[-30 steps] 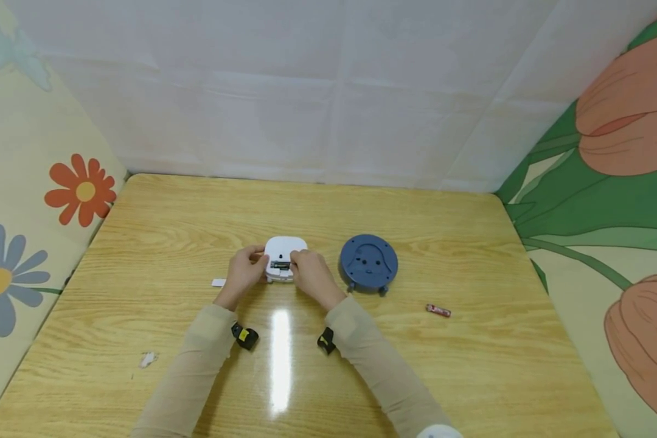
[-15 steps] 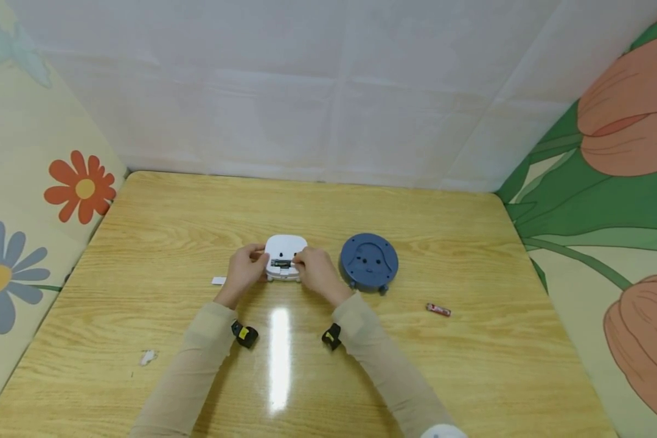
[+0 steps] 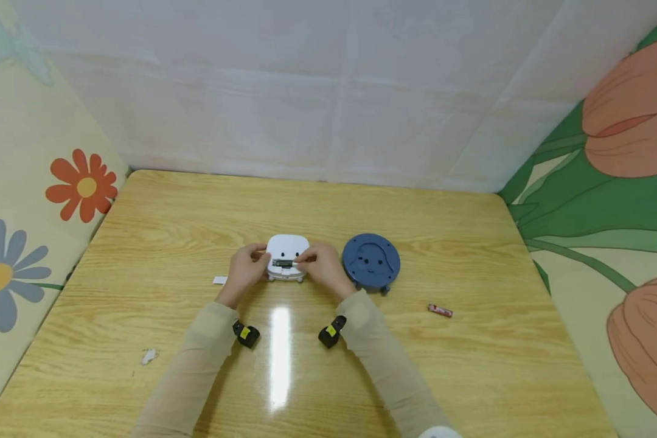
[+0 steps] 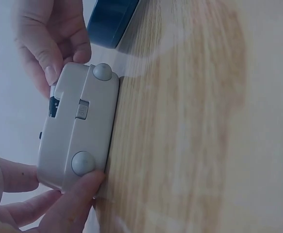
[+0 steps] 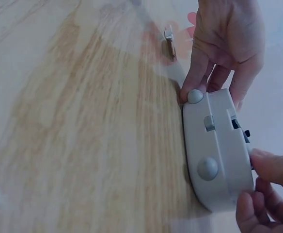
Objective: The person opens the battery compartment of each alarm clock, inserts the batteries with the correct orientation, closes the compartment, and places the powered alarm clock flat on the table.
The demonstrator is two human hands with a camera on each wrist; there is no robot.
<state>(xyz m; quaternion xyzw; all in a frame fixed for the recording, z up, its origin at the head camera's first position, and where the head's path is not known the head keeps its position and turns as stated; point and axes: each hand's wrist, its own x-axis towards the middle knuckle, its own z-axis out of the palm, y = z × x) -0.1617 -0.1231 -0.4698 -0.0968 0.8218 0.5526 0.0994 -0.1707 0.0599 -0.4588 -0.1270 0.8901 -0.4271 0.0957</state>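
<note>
A white alarm clock (image 3: 287, 243) with two ball feet lies on the table, its back up and the battery slot uncovered. My left hand (image 3: 244, 271) grips its left side; in the left wrist view the thumb (image 4: 73, 204) presses near one foot. At the slot, my right hand (image 3: 323, 267) pinches the end of a dark battery (image 3: 282, 263) between thumb and finger. Part of that battery is hidden by the fingers. Black knobs (image 3: 283, 254) stick up from the clock's back. In the right wrist view, the right thumb (image 5: 272, 165) sits at the clock's back.
Right of the white clock lies a round blue clock (image 3: 371, 261), back up. A red battery (image 3: 440, 310) is farther right on the wooden table (image 3: 471, 365). A flat white piece (image 3: 219, 280) lies beside the left hand, and a small white scrap (image 3: 149, 356) lies front left.
My right hand has drawn slightly to the right from the slot, so more of the battery and the second knob show. The left hand keeps its grip on the clock.
</note>
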